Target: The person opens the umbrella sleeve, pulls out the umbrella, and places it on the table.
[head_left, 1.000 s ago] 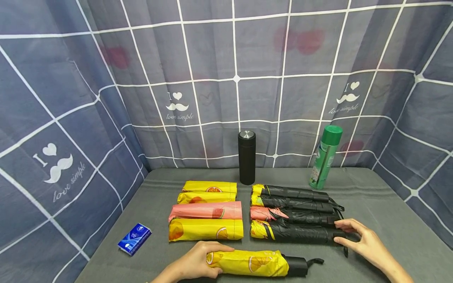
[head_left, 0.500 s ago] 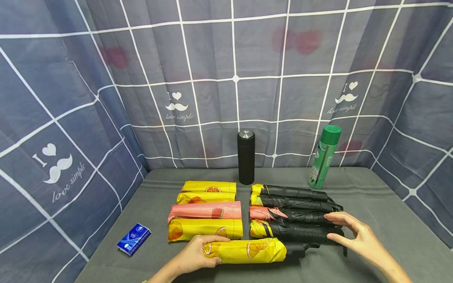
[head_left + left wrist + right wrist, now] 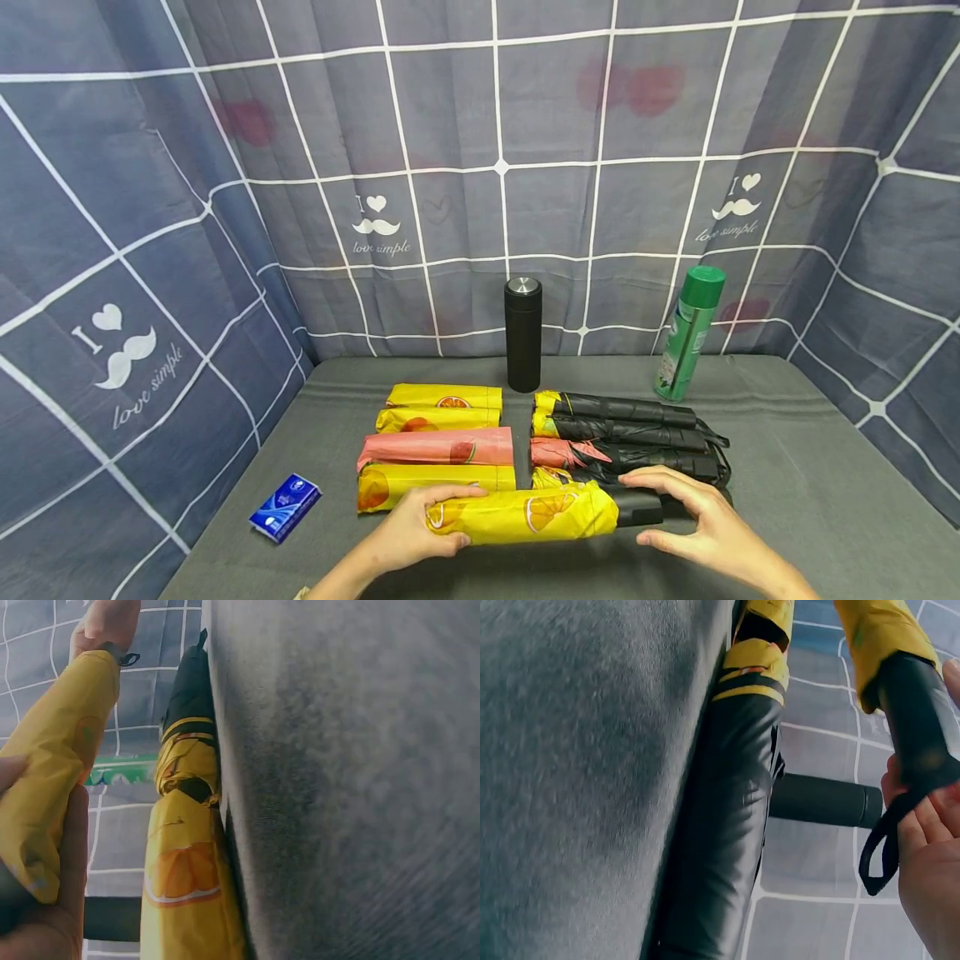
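Note:
A folded umbrella [image 3: 517,517] in a yellow sleeve with orange slices is held level above the table, its black handle [image 3: 637,510] sticking out at the right. My left hand [image 3: 412,529] grips the sleeve's left end between thumb and fingers, also in view in the left wrist view. Around the handle's end, my right hand [image 3: 697,527] spreads thumb and fingers with a gap, without pinching it. A black wrist strap [image 3: 881,851] hangs from the handle in front of that palm. Behind the held umbrella, the nearest black folded umbrella [image 3: 727,787] is partly hidden.
Yellow sleeves [image 3: 431,484] and a pink sleeve [image 3: 450,447] lie in a row at left. Several folded black umbrellas [image 3: 622,408] lie beside them. A black thermos [image 3: 523,342] and green spray can [image 3: 686,342] stand behind. A blue tissue pack [image 3: 285,507] lies left.
My left hand has lifted the sleeved umbrella off the table and moved it away from me. My right hand has come left from the black umbrellas to the handle.

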### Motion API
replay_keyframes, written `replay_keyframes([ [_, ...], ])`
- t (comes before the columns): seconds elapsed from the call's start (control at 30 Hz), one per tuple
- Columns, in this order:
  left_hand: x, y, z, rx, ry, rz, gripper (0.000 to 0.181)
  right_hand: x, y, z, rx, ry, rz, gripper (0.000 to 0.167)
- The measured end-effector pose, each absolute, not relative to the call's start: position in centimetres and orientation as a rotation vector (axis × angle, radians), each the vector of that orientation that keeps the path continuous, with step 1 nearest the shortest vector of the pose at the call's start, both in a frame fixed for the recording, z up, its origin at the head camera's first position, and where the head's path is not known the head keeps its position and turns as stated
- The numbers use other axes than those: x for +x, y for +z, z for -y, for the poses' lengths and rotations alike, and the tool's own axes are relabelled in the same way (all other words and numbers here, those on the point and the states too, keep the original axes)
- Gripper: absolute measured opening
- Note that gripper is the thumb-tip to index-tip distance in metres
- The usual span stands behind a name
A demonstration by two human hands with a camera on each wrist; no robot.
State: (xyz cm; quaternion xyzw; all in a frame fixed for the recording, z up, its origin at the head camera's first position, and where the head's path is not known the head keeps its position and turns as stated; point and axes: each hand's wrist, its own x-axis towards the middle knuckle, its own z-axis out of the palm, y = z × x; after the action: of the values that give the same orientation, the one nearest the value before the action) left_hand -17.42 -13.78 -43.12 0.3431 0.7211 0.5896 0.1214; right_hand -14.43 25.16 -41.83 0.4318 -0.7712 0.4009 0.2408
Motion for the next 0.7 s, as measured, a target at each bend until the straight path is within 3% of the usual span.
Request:
replay_keyframes([
  [0.23,-17.2,-42.6,13.8,1.077,1.746,-2.067,0.049,-13.2,-39.7,-23.3,1.159,1.023,2.049,0.063],
  [0.47,-17.4,-42.3,13.9,1.061,1.749,-1.973,0.051,-13.5,-39.3,-22.9,1.281,1.101,1.886,0.047],
  [0.7,-17.7,-41.8,14.1,1.112,1.707,-1.962,0.052,-13.5,-40.6,-23.9,1.202,1.337,1.913,0.053],
])
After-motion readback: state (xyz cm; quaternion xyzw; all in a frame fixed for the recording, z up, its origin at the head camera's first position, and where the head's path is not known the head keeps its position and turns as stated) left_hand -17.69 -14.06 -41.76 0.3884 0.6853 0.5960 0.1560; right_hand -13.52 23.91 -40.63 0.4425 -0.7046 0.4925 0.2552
